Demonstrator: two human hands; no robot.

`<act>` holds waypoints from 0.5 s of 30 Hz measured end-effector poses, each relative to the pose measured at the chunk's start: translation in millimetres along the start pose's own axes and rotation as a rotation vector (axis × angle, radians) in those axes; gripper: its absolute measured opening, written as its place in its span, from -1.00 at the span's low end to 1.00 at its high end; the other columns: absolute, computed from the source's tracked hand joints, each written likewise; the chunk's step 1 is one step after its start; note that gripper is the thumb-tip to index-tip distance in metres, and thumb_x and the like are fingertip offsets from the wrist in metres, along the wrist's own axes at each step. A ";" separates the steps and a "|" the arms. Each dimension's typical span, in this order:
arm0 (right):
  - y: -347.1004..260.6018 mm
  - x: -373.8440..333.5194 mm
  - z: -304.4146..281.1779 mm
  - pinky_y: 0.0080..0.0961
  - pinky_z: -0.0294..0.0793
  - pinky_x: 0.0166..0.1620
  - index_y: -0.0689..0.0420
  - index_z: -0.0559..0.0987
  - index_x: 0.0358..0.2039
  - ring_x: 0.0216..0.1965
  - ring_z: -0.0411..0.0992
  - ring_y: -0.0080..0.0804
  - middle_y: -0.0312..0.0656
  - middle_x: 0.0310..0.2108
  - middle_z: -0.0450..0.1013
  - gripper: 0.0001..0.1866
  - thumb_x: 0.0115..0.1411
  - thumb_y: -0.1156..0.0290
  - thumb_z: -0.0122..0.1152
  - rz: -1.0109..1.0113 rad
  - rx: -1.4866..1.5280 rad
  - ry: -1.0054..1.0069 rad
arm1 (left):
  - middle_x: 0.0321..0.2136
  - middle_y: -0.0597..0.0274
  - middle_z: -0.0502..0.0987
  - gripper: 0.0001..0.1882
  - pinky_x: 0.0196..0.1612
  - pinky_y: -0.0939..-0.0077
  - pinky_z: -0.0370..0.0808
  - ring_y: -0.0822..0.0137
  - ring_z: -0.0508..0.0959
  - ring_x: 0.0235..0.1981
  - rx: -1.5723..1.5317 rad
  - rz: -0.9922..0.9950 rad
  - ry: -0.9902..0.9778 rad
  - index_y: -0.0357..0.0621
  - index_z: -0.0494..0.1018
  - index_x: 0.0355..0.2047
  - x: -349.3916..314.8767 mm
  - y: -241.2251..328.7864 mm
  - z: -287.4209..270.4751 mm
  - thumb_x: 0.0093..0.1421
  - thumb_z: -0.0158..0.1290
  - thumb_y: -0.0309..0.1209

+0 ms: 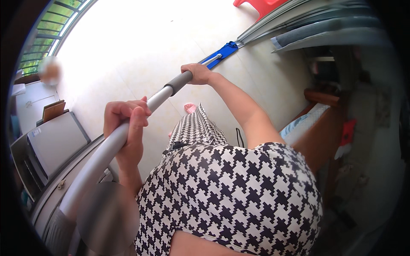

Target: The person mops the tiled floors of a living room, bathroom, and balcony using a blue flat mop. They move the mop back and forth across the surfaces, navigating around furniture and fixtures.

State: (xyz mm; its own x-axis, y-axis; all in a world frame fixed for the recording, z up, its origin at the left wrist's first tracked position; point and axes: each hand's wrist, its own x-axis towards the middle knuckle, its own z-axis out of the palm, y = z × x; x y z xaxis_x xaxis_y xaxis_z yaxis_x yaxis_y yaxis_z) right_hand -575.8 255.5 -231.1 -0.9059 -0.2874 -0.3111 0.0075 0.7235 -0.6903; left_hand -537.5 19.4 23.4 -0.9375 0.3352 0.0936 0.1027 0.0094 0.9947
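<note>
A flat mop with a long silver pole (159,99) slants across the view from lower left to upper right. My left hand (128,117) is closed around the upper part of the pole. Farther down, my right hand (197,74) grips the pole by its grey sleeve (178,82), that arm stretched out ahead. The blue mop head (226,52) lies on the pale tiled floor (141,68), close to a metal floor-level frame (256,32). Black-and-white patterned clothing covers my body, and a pink slipper (190,108) shows below it.
Part of a red plastic seat (262,6) stands at the top right, near grey hanging fabric (329,37). Brown wooden furniture (314,141) is close on my right. On the left are a grey box-shaped appliance (57,138) and a barred window (48,30).
</note>
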 end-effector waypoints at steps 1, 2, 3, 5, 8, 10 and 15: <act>-9.3 2.6 3.0 -0.25 0.46 -0.12 -0.01 0.50 -0.32 -0.15 0.49 -0.17 -0.19 -0.28 0.53 -0.77 -0.04 0.31 0.25 -0.011 0.017 -0.013 | -0.58 0.31 0.40 -0.87 0.11 0.10 0.41 0.45 0.48 -0.40 0.019 -0.007 0.016 -0.16 0.24 -0.38 0.3 7.7 -5.6 0.28 -0.03 -0.57; -19.3 3.4 6.4 -0.25 0.46 -0.12 -0.01 0.51 -0.32 -0.15 0.49 -0.17 -0.19 -0.28 0.53 -0.77 -0.05 0.30 0.25 -0.021 0.035 -0.025 | -0.58 0.30 0.40 -0.87 0.09 0.12 0.43 0.45 0.47 -0.41 0.017 -0.015 0.040 -0.15 0.24 -0.38 -0.4 13.3 -11.4 0.28 -0.03 -0.56; -30.5 3.8 8.5 -0.26 0.46 -0.12 -0.01 0.51 -0.32 -0.16 0.49 -0.17 -0.19 -0.29 0.54 -0.76 -0.05 0.30 0.26 -0.033 0.053 -0.039 | -0.58 0.31 0.38 -0.87 0.07 0.11 0.44 0.44 0.46 -0.43 0.026 -0.028 0.072 -0.14 0.24 -0.38 -1.4 18.3 -17.8 0.28 -0.03 -0.56; -45.8 7.2 12.6 -0.26 0.45 -0.13 -0.02 0.51 -0.33 -0.16 0.50 -0.17 -0.19 -0.29 0.54 -0.76 -0.06 0.29 0.26 -0.050 0.094 -0.053 | -0.60 0.31 0.36 -0.86 0.06 0.09 0.44 0.42 0.44 -0.45 0.027 -0.034 0.104 -0.13 0.23 -0.39 -2.0 27.8 -27.1 0.26 -0.02 -0.55; -61.9 10.1 22.4 -0.25 0.45 -0.13 -0.02 0.52 -0.34 -0.17 0.50 -0.17 -0.19 -0.32 0.54 -0.76 -0.07 0.29 0.26 -0.095 0.152 -0.054 | -0.63 0.32 0.33 -0.85 0.03 0.09 0.46 0.39 0.43 -0.47 0.064 -0.031 0.113 -0.12 0.23 -0.40 -3.7 42.5 -37.4 0.24 -0.01 -0.54; -76.4 11.2 32.1 -0.26 0.45 -0.14 -0.01 0.52 -0.37 -0.20 0.50 -0.16 -0.18 -0.35 0.54 -0.78 -0.08 0.29 0.25 -0.134 0.202 -0.031 | -0.64 0.32 0.33 -0.85 0.01 0.10 0.47 0.38 0.42 -0.48 0.096 0.001 0.072 -0.13 0.23 -0.40 -3.6 55.6 -46.1 0.24 0.00 -0.52; -127.0 22.9 57.9 -0.27 0.45 -0.17 0.03 0.50 -0.41 -0.23 0.50 -0.12 -0.14 -0.37 0.53 -0.77 -0.10 0.29 0.29 -0.288 0.367 -0.037 | -0.68 0.37 0.25 -0.84 -0.02 0.18 0.45 0.43 0.35 -0.50 0.219 0.066 -0.018 -0.08 0.23 -0.43 -5.8 93.4 -70.1 0.27 -0.01 -0.46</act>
State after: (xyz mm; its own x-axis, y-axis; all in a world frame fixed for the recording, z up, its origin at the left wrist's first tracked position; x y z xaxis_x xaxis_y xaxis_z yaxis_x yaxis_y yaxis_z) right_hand -572.9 120.7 -188.4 -0.8775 -0.4708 -0.0913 -0.0869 0.3433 -0.9352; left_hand -545.8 -47.7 118.7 -0.9205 0.3587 0.1553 0.2351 0.1906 0.9531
